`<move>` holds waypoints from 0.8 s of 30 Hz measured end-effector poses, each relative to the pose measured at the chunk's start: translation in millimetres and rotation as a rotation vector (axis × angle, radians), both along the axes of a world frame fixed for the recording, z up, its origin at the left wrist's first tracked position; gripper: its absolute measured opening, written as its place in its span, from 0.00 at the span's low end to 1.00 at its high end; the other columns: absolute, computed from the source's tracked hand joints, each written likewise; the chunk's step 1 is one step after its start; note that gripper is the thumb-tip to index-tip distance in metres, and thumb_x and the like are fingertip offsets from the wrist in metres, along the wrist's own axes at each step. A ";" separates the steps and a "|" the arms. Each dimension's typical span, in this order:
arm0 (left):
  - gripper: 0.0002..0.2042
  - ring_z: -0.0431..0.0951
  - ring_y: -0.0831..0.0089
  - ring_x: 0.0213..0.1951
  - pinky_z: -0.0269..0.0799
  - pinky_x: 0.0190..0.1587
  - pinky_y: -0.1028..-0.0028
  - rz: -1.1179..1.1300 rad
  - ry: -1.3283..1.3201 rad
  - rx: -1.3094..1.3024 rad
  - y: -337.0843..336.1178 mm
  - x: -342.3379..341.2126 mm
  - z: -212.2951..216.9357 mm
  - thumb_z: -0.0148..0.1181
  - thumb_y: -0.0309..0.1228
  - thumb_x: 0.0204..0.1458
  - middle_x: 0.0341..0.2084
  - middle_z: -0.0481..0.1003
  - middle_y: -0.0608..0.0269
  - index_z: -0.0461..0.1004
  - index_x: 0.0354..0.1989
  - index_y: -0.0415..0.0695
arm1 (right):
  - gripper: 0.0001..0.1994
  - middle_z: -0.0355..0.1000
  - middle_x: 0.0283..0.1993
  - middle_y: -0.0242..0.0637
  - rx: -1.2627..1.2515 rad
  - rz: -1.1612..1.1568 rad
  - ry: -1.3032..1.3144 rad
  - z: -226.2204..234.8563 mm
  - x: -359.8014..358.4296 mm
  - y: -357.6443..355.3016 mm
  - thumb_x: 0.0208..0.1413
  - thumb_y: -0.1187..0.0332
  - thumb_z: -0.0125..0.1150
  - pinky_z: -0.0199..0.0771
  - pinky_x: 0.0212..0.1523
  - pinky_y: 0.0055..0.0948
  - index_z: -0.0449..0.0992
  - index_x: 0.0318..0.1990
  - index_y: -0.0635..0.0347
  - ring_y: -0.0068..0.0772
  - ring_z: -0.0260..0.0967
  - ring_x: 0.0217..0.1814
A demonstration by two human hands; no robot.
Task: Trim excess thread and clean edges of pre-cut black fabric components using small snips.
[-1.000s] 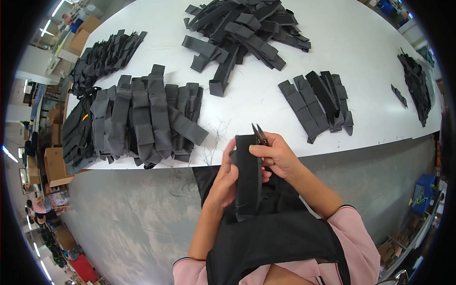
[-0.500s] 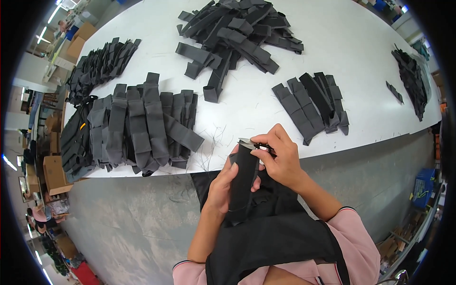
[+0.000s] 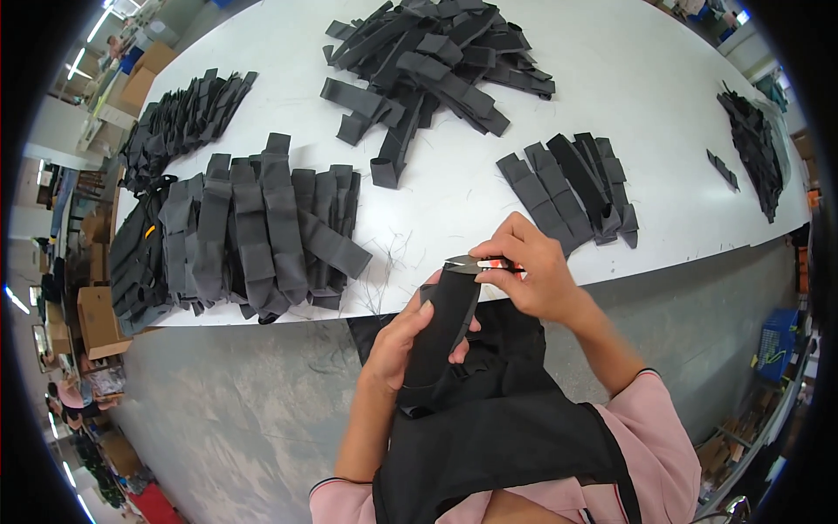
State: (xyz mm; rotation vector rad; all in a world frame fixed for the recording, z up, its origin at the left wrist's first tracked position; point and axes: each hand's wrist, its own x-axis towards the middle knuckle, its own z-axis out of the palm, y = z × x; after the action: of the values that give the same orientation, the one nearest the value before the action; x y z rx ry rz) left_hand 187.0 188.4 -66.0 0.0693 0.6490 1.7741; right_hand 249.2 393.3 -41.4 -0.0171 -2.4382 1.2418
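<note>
My left hand (image 3: pixel 403 339) is wrapped round a black fabric strip (image 3: pixel 443 327), holding it tilted just off the table's front edge, over my lap. In my right hand (image 3: pixel 532 269) is a pair of thread snips (image 3: pixel 491 263) with metal blades and some red on the handle. The blades lie at the strip's upper end, close against its edge. Whether a thread sits between them is too small to tell. Part of the strip's lower end is hard to separate from my black apron (image 3: pixel 497 437).
On the white table (image 3: pixel 436 210) lie a heap of dark strips (image 3: pixel 436 61) at the back, a row of strips (image 3: pixel 253 227) at left and a smaller group (image 3: pixel 576 188) at right. Loose threads (image 3: pixel 388 262) are scattered near the front edge. A black bundle (image 3: pixel 752 157) lies far right.
My right hand has moved slightly up and right with the snips, whose blades now lie more level across the strip's top. The strip leans a little further to the right.
</note>
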 end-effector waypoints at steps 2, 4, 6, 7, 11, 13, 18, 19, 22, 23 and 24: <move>0.31 0.72 0.63 0.26 0.69 0.32 0.70 -0.074 0.002 -0.006 -2.6 -2.9 1.3 0.44 0.41 0.59 0.37 0.70 0.43 0.41 0.67 0.46 | 0.13 0.63 0.29 0.33 0.046 0.143 -0.063 5.9 -3.2 12.2 0.38 0.75 0.67 0.61 0.23 0.23 0.77 0.35 0.59 0.26 0.62 0.24; 0.31 0.72 0.63 0.25 0.70 0.32 0.70 -0.109 0.003 -0.031 -2.3 -4.0 5.6 0.44 0.41 0.59 0.35 0.70 0.43 0.41 0.67 0.45 | 0.13 0.63 0.29 0.32 0.101 0.216 -0.063 12.0 -7.4 23.5 0.38 0.74 0.67 0.62 0.23 0.23 0.77 0.35 0.58 0.26 0.62 0.24; 0.31 0.72 0.64 0.24 0.70 0.32 0.70 -0.140 0.006 -0.061 -2.9 -5.6 7.3 0.45 0.41 0.59 0.34 0.71 0.44 0.41 0.67 0.44 | 0.12 0.63 0.29 0.32 0.176 0.342 -0.079 20.9 -12.2 31.1 0.39 0.71 0.67 0.61 0.24 0.25 0.76 0.35 0.57 0.29 0.63 0.24; 0.32 0.72 0.64 0.25 0.70 0.32 0.70 -0.174 0.032 -0.076 -3.5 -6.9 7.4 0.45 0.41 0.59 0.34 0.72 0.44 0.41 0.67 0.43 | 0.12 0.63 0.29 0.32 0.172 0.341 -0.083 24.3 -14.5 33.5 0.39 0.71 0.67 0.61 0.24 0.25 0.76 0.35 0.57 0.29 0.63 0.24; 0.33 0.73 0.64 0.24 0.70 0.33 0.70 -0.252 0.062 -0.119 -6.8 -8.4 5.8 0.46 0.40 0.58 0.33 0.73 0.45 0.40 0.67 0.41 | 0.10 0.61 0.28 0.31 0.218 0.519 -0.094 31.7 -20.6 39.3 0.40 0.70 0.66 0.60 0.25 0.28 0.75 0.34 0.56 0.32 0.63 0.26; 0.32 0.73 0.64 0.24 0.70 0.33 0.70 -0.257 0.061 -0.129 -7.4 -7.6 5.3 0.46 0.40 0.58 0.33 0.73 0.45 0.41 0.67 0.41 | 0.10 0.60 0.27 0.31 0.285 0.568 -0.109 33.5 -21.1 40.2 0.40 0.70 0.66 0.59 0.24 0.28 0.75 0.34 0.56 0.33 0.62 0.25; 0.32 0.73 0.66 0.24 0.70 0.32 0.71 -0.274 0.093 -0.155 -5.4 -6.5 7.5 0.46 0.40 0.58 0.32 0.73 0.46 0.43 0.66 0.41 | 0.11 0.59 0.26 0.31 0.062 0.553 -0.160 17.8 -15.1 43.9 0.39 0.72 0.66 0.58 0.24 0.27 0.76 0.34 0.58 0.30 0.61 0.25; 0.31 0.73 0.67 0.24 0.70 0.32 0.72 -0.289 0.101 -0.146 -5.3 -6.7 8.0 0.46 0.40 0.58 0.32 0.73 0.47 0.44 0.66 0.40 | 0.11 0.59 0.26 0.31 -0.057 0.545 -0.175 13.8 -13.4 44.8 0.39 0.73 0.67 0.57 0.24 0.26 0.77 0.34 0.58 0.28 0.60 0.25; 0.31 0.73 0.68 0.24 0.70 0.32 0.73 -0.305 0.123 -0.142 -6.8 -7.2 7.3 0.46 0.40 0.57 0.32 0.73 0.48 0.45 0.65 0.40 | 0.11 0.60 0.26 0.31 -0.043 0.471 -0.215 9.2 -8.2 47.7 0.39 0.73 0.67 0.57 0.24 0.25 0.78 0.34 0.59 0.27 0.60 0.25; 0.31 0.73 0.69 0.24 0.70 0.32 0.74 -0.305 0.137 -0.147 -7.4 -7.5 7.1 0.46 0.41 0.57 0.32 0.73 0.48 0.46 0.65 0.40 | 0.11 0.60 0.26 0.31 -0.043 0.469 -0.214 10.1 -5.0 46.6 0.39 0.73 0.67 0.57 0.24 0.25 0.78 0.34 0.59 0.27 0.60 0.25; 0.31 0.73 0.69 0.24 0.70 0.32 0.74 -0.305 0.137 -0.148 -7.5 -7.6 7.6 0.46 0.41 0.57 0.32 0.73 0.48 0.46 0.65 0.40 | 0.11 0.60 0.26 0.31 -0.094 0.453 -0.224 11.9 -0.4 44.2 0.39 0.73 0.67 0.57 0.24 0.25 0.78 0.34 0.59 0.27 0.60 0.25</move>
State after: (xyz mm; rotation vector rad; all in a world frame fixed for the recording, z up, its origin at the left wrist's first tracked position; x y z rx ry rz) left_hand 179.4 180.9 -58.4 0.1802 0.8208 1.4328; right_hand 248.8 437.5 -29.5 0.4115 -2.6649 1.6194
